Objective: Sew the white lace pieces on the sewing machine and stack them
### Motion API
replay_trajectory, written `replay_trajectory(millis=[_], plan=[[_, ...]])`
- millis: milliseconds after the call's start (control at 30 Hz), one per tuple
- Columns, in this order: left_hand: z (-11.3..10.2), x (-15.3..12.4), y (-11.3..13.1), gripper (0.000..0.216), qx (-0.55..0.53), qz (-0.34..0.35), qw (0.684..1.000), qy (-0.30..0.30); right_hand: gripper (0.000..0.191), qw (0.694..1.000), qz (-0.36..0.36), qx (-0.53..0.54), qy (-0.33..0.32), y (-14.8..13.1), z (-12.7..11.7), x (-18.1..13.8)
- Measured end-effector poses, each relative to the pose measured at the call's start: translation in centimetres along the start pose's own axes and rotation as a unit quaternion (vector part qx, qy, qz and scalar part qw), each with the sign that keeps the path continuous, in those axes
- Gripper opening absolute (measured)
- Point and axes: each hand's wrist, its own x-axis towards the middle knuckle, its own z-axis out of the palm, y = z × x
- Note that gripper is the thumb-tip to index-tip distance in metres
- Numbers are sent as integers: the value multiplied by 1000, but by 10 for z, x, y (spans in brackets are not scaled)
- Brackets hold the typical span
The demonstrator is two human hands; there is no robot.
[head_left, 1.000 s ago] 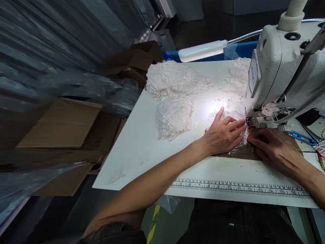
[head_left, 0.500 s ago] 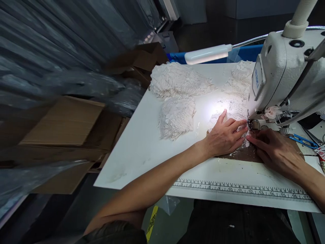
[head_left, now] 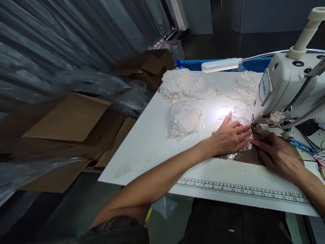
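Note:
White lace fabric point(head_left: 237, 110) lies under the needle area of a white sewing machine point(head_left: 279, 83). My left hand point(head_left: 230, 137) rests flat on the lace just left of the presser foot, its fingers stretched out and the thumb apart. To the right of the foot, my right hand point(head_left: 278, 154) has its thumb and index finger at the near edge of the lace, the other fingers curled. The lace between these fingertips is small and partly hidden. Brown tape point(head_left: 238, 156) covers the machine bed beneath both hands.
Two lace piles, a larger one point(head_left: 188, 84) and a smaller one point(head_left: 184, 118), lie left on the white table point(head_left: 142, 154). A lamp point(head_left: 221, 65) hangs above. Blue thread snips point(head_left: 303, 146) lie at right. A printed ruler point(head_left: 243, 191) runs along the front edge. Cardboard boxes point(head_left: 67, 117) stand left.
The camera view has shifted, so the scene sits a little further right and mostly lower. Both hands keep nearly the same place at the presser foot.

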Motion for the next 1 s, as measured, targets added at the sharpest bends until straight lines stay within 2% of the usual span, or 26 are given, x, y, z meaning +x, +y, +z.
replay_trajectory(millis=[200, 533, 733, 1000], plan=[[2, 1, 10, 35, 35, -23, 999, 8, 31, 999, 28, 34, -13, 2, -3, 1], [8, -2, 7, 35, 4, -28, 999, 15, 33, 1000, 21, 21, -6, 1, -1, -2], [6, -1, 10, 31, 24, -21, 997, 66, 32, 1000, 4, 8, 17, 2, 3, -3], [9, 0, 8, 26, 43, 15, 993, 108, 33, 1000, -6, -25, -2, 1, 1, -2]])
